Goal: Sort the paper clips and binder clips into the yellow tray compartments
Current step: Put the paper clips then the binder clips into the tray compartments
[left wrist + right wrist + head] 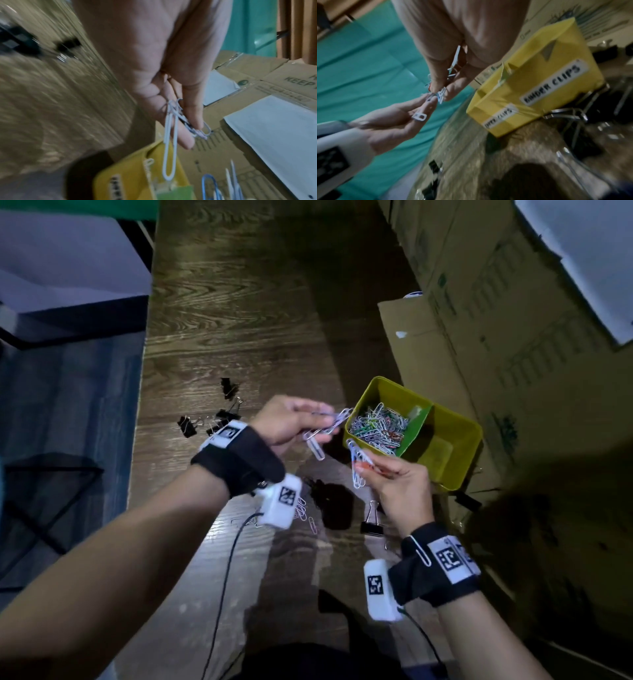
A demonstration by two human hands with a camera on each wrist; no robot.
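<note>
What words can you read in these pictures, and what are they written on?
"BINDER CLIPS": white label on the yellow tray, blurred, first letters unsure.
"PAPER CLIPS": smaller white label on the same tray, first word a blurred guess.
"KEEP": print on a cardboard box, cut off at the picture's edge.
Black-and-white square codes on the wrist bands: patterns, not words.
Other box print: too small to read.

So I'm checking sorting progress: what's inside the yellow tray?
The yellow tray has a heap of paper clips in its left compartment. The right compartment looks empty, though its near corner is hidden by the tray wall. What lies beneath the heap is covered.
</note>
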